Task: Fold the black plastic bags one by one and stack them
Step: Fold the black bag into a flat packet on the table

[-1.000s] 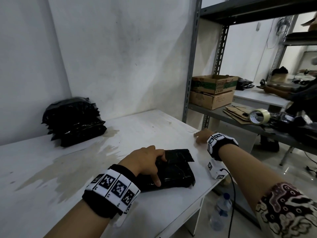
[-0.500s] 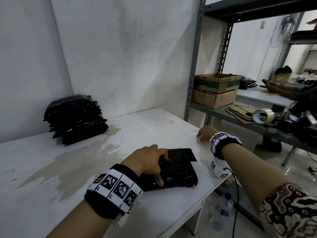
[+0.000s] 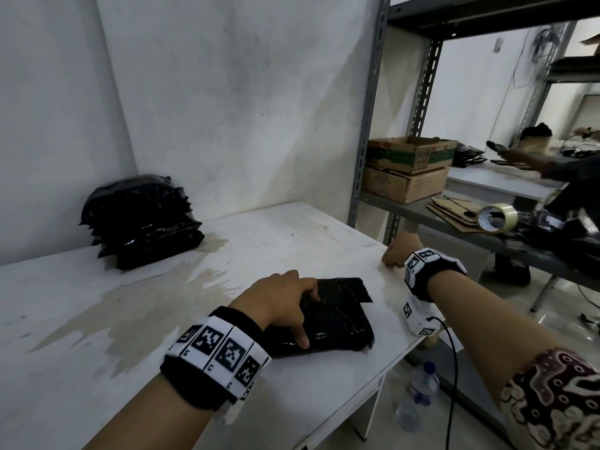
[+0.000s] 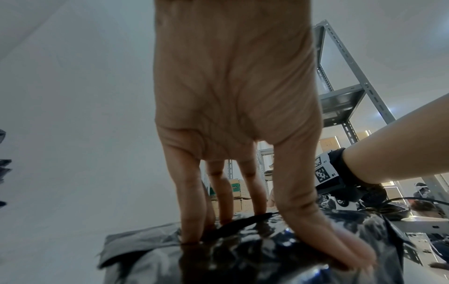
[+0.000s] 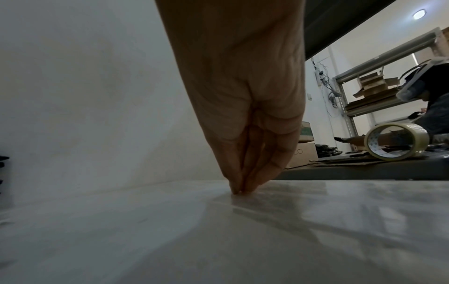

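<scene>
A folded black plastic bag (image 3: 341, 323) lies near the front right corner of the white table (image 3: 276, 241). My left hand (image 3: 282, 300) presses down on it with straight fingers, and the thumb lies flat on the plastic. The left wrist view shows the same hand (image 4: 233, 115) with its fingertips on the glossy bag (image 4: 267, 249). My right hand (image 3: 399, 251) is at the table's right edge and holds nothing. In the right wrist view its straight fingers (image 5: 243, 173) are bunched together and touch the bare tabletop. A stack of folded black bags (image 3: 143, 222) sits at the back left against the wall.
A grey metal rack (image 3: 367, 125) stands right of the table. It holds cardboard boxes (image 3: 409, 167), flat cardboard and a tape roll (image 3: 495, 219). A water bottle (image 3: 417, 394) stands on the floor below the table edge. Another person's arm (image 3: 532, 160) reaches over a far table.
Neither hand has visibly moved. The head view has shifted slightly, and the other person's arm at the far right has moved.
</scene>
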Available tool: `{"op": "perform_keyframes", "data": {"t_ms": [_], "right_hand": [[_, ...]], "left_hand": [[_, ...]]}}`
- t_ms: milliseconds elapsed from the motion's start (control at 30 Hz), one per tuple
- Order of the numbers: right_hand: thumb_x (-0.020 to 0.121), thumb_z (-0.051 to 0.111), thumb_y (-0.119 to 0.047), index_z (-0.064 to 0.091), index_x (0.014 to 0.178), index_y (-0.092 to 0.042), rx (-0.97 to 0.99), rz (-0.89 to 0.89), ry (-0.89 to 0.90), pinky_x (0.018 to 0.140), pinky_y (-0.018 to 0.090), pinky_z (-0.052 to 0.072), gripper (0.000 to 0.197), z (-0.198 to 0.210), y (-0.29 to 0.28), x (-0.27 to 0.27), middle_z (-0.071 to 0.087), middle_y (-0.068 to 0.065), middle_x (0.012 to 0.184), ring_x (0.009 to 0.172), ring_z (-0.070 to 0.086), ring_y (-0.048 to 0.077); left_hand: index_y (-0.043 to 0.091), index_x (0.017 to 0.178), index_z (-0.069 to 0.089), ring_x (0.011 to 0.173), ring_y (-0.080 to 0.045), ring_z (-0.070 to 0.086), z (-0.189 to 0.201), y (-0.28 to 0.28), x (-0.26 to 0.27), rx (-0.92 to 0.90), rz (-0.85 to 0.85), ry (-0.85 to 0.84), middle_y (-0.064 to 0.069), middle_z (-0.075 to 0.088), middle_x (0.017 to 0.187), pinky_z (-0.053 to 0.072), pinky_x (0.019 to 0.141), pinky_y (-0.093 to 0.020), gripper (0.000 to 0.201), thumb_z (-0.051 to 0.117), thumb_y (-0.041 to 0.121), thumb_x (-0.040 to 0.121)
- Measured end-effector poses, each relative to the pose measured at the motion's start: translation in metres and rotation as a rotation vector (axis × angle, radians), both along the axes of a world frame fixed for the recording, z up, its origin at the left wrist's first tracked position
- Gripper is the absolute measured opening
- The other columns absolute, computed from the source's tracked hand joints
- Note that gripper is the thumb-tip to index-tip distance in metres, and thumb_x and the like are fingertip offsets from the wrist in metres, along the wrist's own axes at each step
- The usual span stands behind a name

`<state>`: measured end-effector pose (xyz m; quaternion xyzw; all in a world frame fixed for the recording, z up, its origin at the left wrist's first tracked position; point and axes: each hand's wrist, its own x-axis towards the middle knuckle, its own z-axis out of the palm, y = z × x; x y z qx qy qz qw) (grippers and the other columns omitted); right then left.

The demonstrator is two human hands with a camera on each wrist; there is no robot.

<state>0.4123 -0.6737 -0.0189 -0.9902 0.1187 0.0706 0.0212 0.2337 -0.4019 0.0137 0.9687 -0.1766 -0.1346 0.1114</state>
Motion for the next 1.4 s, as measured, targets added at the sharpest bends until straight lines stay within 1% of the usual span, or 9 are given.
{"op": "perform_keyframes", "data": {"t_ms": [100, 200, 433, 600, 767, 867, 1100, 1233, 1400], "right_hand": [[0.076, 0.07, -0.02, 0.066, 0.077, -0.005, 0.043, -0.028, -0.018, 0.059, 0.024, 0.054, 0.016, -0.003, -0.002, 0.001, 0.071, 0.01, 0.091, 0.087, 0.07, 0.022], [0.076, 0.07, -0.02, 0.07, 0.09, -0.001, 0.08, -0.034, -0.051, 0.08, 0.03, 0.058, 0.023, -0.004, -0.002, -0.002, 0.072, 0.013, 0.097, 0.093, 0.069, 0.025], [0.09, 0.061, -0.027, 0.058, 0.077, -0.006, 0.072, -0.064, -0.112, 0.078, 0.026, 0.053, 0.025, -0.001, 0.001, -0.011, 0.067, 0.01, 0.1, 0.094, 0.065, 0.021], [0.096, 0.053, -0.021, 0.059, 0.117, 0.004, 0.028, -0.026, -0.068, 0.087, 0.032, 0.048, 0.033, -0.009, 0.001, -0.009, 0.062, 0.017, 0.117, 0.112, 0.06, 0.03], [0.097, 0.051, -0.025, 0.06, 0.122, 0.001, 0.094, 0.036, -0.083, 0.092, 0.032, 0.047, 0.037, -0.007, 0.0, -0.015, 0.06, 0.015, 0.127, 0.116, 0.058, 0.029], [0.085, 0.069, -0.045, 0.064, 0.119, -0.003, 0.199, 0.082, 0.002, 0.097, 0.034, 0.048, 0.054, -0.003, -0.003, -0.015, 0.063, 0.011, 0.122, 0.114, 0.059, 0.028], [0.077, 0.081, -0.023, 0.073, 0.105, -0.005, 0.266, 0.107, 0.032, 0.063, 0.02, 0.048, 0.034, 0.005, -0.008, -0.02, 0.07, 0.01, 0.106, 0.093, 0.062, 0.018], [0.074, 0.083, -0.014, 0.075, 0.101, -0.003, 0.347, 0.075, -0.042, 0.056, 0.015, 0.048, 0.03, 0.001, -0.012, -0.02, 0.067, 0.007, 0.086, 0.073, 0.06, 0.013], [0.075, 0.083, -0.017, 0.075, 0.101, -0.002, 0.312, 0.09, -0.046, 0.086, 0.034, 0.056, 0.031, 0.002, -0.011, -0.021, 0.072, 0.013, 0.102, 0.097, 0.067, 0.024]], "left_hand": [[0.033, 0.126, 0.048, 0.112, -0.02, 0.047, 0.0, 0.0, 0.0, 0.0, 0.003, -0.003, 0.002, 0.044, 0.12, 0.042, 0.088, -0.03, 0.074, 0.087, 0.031, 0.062], [0.033, 0.126, 0.048, 0.112, -0.02, 0.047, -0.001, 0.001, -0.001, -0.003, 0.003, -0.01, 0.002, 0.044, 0.12, 0.042, 0.088, -0.029, 0.074, 0.087, 0.031, 0.062], [0.033, 0.125, 0.049, 0.111, -0.019, 0.048, -0.001, 0.001, -0.002, -0.008, 0.001, -0.014, 0.003, 0.044, 0.119, 0.041, 0.085, -0.028, 0.074, 0.087, 0.031, 0.062], [0.033, 0.126, 0.049, 0.112, -0.02, 0.047, -0.001, 0.001, -0.003, -0.007, 0.002, -0.01, 0.002, 0.044, 0.12, 0.043, 0.088, -0.03, 0.074, 0.087, 0.031, 0.063], [0.033, 0.126, 0.048, 0.113, -0.02, 0.046, -0.001, 0.001, -0.002, -0.005, 0.003, -0.007, 0.002, 0.043, 0.12, 0.042, 0.089, -0.031, 0.074, 0.086, 0.031, 0.063], [0.032, 0.126, 0.048, 0.113, -0.02, 0.046, -0.002, 0.001, -0.002, 0.003, 0.0, -0.01, 0.001, 0.043, 0.121, 0.041, 0.088, -0.03, 0.074, 0.086, 0.031, 0.063], [0.033, 0.127, 0.048, 0.114, -0.021, 0.045, -0.001, 0.0, -0.002, 0.015, 0.01, -0.003, 0.002, 0.043, 0.12, 0.041, 0.089, -0.03, 0.074, 0.086, 0.032, 0.064], [0.033, 0.126, 0.047, 0.115, -0.021, 0.045, -0.002, 0.001, -0.003, 0.01, 0.013, -0.005, 0.002, 0.043, 0.121, 0.041, 0.089, -0.031, 0.074, 0.086, 0.031, 0.064], [0.034, 0.127, 0.047, 0.116, -0.02, 0.044, -0.002, 0.0, -0.003, 0.013, 0.017, 0.004, 0.002, 0.042, 0.123, 0.041, 0.09, -0.03, 0.075, 0.086, 0.031, 0.064]]}}
